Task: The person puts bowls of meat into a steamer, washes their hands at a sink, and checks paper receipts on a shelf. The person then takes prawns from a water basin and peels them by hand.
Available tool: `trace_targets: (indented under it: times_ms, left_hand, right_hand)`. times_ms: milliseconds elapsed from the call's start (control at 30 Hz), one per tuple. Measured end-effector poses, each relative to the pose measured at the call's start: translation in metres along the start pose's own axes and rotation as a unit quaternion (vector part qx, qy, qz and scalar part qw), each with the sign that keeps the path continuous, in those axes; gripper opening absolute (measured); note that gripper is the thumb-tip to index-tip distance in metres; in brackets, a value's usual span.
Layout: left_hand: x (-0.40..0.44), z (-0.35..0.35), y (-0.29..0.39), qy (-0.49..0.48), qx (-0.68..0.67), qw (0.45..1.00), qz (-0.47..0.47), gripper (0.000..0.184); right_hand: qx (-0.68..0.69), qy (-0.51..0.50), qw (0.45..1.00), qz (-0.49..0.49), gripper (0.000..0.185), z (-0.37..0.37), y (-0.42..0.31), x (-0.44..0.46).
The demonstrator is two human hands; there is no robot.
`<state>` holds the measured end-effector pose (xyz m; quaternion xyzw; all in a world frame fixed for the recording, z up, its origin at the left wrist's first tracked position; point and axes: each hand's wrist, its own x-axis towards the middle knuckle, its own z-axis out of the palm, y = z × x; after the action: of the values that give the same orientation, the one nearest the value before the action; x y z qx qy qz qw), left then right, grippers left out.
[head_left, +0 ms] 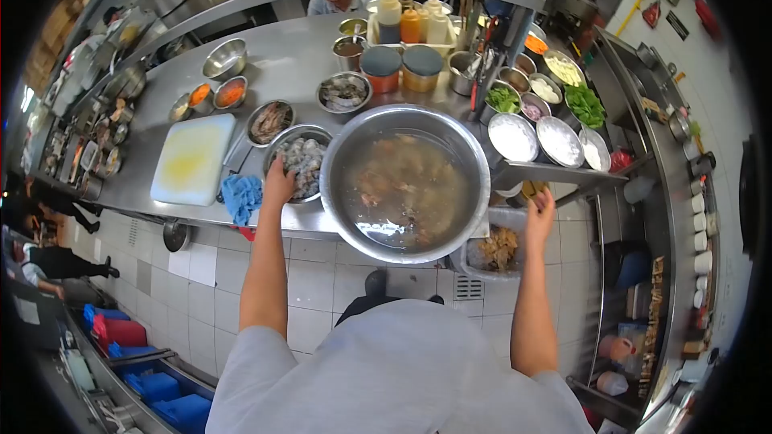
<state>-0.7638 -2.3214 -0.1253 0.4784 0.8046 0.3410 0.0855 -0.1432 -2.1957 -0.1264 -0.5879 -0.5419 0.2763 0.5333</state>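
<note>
My left hand (279, 183) reaches over the near left rim of a metal bowl of grey shrimp (304, 162). Its fingers stretch down onto the shrimp, and their tips are partly hidden. To its right stands a large metal basin (402, 255) of cloudy water with brownish pieces in it. My right hand (542, 207) is raised right of the basin, fingers bent around a yellow-brown piece (531, 188) whose kind I cannot make out. Below and left of that hand, a plastic tub (492, 275) holds brown scraps (500, 247).
A white cutting board (189, 185), a blue cloth (241, 197) and a bowl with whole shrimp (271, 123) are on the left. Sauce bottles (410, 24) stand at the back. Bowls of white powder (513, 137) and lettuce (585, 104) are on the right. A co-worker (342, 2) is beyond the table.
</note>
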Motion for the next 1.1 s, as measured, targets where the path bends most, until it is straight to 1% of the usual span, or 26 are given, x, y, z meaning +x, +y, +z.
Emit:
trace_targets:
  times_ms: [33, 67, 100, 133, 167, 200, 233, 267, 300, 333, 367, 400, 467, 533, 567, 633, 667, 733, 767, 833, 867, 933, 967, 1033, 1067, 1100]
  left_hand:
    - [-0.002, 0.004, 0.005, -0.006, -0.003, 1.000, 0.004, 0.051]
    - [-0.003, 0.004, 0.014, 0.023, 0.092, 0.996, 0.003, 0.054]
    - [-0.005, 0.001, 0.026, 0.053, 0.186, 0.981, 0.003, 0.057]
    - [-0.008, -0.001, 0.045, 0.094, 0.165, 0.981, 0.033, 0.053]
    - [-0.011, -0.002, 0.073, 0.091, 0.162, 0.982, 0.036, 0.053]
    - [-0.013, -0.002, 0.106, 0.106, 0.120, 0.980, 0.114, 0.050]
    - [-0.016, 0.005, 0.131, 0.122, 0.077, 0.971, 0.191, 0.046]
    - [-0.019, 0.020, 0.150, 0.045, 0.013, 0.974, 0.222, 0.042]
    - [-0.022, 0.033, 0.168, -0.032, -0.049, 0.966, 0.250, 0.039]
    - [-0.025, 0.049, 0.182, -0.090, -0.039, 0.963, 0.253, 0.038]
    - [-0.028, 0.066, 0.193, -0.147, -0.029, 0.956, 0.254, 0.037]
    - [-0.027, 0.084, 0.203, -0.164, -0.021, 0.956, 0.241, 0.036]
    - [-0.019, 0.119, 0.207, -0.180, -0.011, 0.955, 0.234, 0.036]
    - [-0.013, 0.154, 0.203, -0.151, -0.022, 0.971, 0.186, 0.040]
    - [-0.011, 0.167, 0.200, -0.152, -0.026, 0.970, 0.191, 0.040]
    - [-0.010, 0.186, 0.199, -0.142, 0.014, 0.979, 0.148, 0.047]
    - [-0.012, 0.185, 0.205, -0.144, 0.013, 0.978, 0.153, 0.047]
    - [-0.017, 0.183, 0.215, -0.195, 0.093, 0.972, 0.093, 0.052]
    - [-0.016, 0.181, 0.219, -0.199, 0.094, 0.970, 0.100, 0.052]
    - [-0.011, 0.175, 0.226, -0.319, 0.124, 0.936, 0.087, 0.043]
    - [-0.009, 0.178, 0.223, -0.320, 0.124, 0.935, 0.091, 0.043]
    - [-0.006, 0.185, 0.217, -0.337, 0.151, 0.911, 0.184, 0.038]
    - [-0.005, 0.195, 0.210, -0.337, 0.151, 0.911, 0.184, 0.038]
    - [-0.006, 0.212, 0.198, -0.292, 0.130, 0.937, 0.142, 0.033]
    - [-0.008, 0.207, 0.198, -0.292, 0.130, 0.937, 0.140, 0.033]
    - [-0.010, 0.202, 0.196, -0.280, 0.096, 0.944, 0.143, 0.031]
  right_hand:
    - [-0.036, -0.040, 0.998, -0.041, 0.052, 0.016, -0.045, -0.008]
    - [-0.038, -0.077, 0.994, -0.063, 0.050, 0.032, -0.075, -0.015]
    - [-0.030, -0.122, 0.986, -0.108, 0.048, 0.049, -0.106, -0.022]
    - [-0.029, -0.165, 0.981, -0.103, 0.046, 0.067, -0.130, -0.032]
    - [-0.074, -0.227, 0.955, -0.174, 0.046, 0.083, -0.134, -0.037]
    - [-0.120, -0.286, 0.919, -0.243, 0.045, 0.098, -0.136, -0.041]
    - [-0.160, -0.331, 0.894, -0.257, 0.039, 0.113, -0.140, -0.047]
    - [-0.199, -0.374, 0.864, -0.271, 0.034, 0.127, -0.143, -0.053]
    - [-0.201, -0.372, 0.865, -0.272, 0.034, 0.144, -0.138, -0.055]
    - [-0.296, -0.365, 0.859, -0.204, 0.030, 0.162, -0.127, -0.055]
    - [-0.388, -0.354, 0.841, -0.133, 0.027, 0.176, -0.117, -0.055]
    - [-0.390, -0.352, 0.840, -0.135, 0.027, 0.184, -0.113, -0.057]
    - [-0.469, -0.403, 0.785, -0.034, 0.032, 0.198, -0.108, -0.062]
    - [-0.449, -0.492, 0.734, -0.133, 0.030, 0.199, -0.098, -0.073]
    - [-0.452, -0.487, 0.736, -0.131, 0.030, 0.197, -0.096, -0.077]
    - [-0.364, -0.586, 0.696, -0.199, 0.026, 0.193, -0.094, -0.078]
    - [-0.365, -0.582, 0.699, -0.196, 0.026, 0.189, -0.098, -0.075]
    - [-0.337, -0.595, 0.714, -0.151, 0.024, 0.178, -0.105, -0.073]
    - [-0.336, -0.591, 0.719, -0.146, 0.024, 0.176, -0.101, -0.070]
    - [-0.334, -0.579, 0.734, -0.117, 0.024, 0.171, -0.092, -0.059]
    - [-0.334, -0.577, 0.736, -0.115, 0.024, 0.166, -0.093, -0.053]
    - [-0.343, -0.558, 0.745, -0.125, 0.021, 0.158, -0.097, -0.038]
    - [-0.343, -0.558, 0.746, -0.125, 0.021, 0.156, -0.102, -0.031]
    - [-0.319, -0.581, 0.748, 0.025, 0.021, 0.152, -0.113, -0.017]
    - [-0.291, -0.572, 0.765, 0.060, 0.013, 0.149, -0.117, -0.015]
    - [-0.289, -0.574, 0.764, 0.061, 0.013, 0.151, -0.111, -0.013]
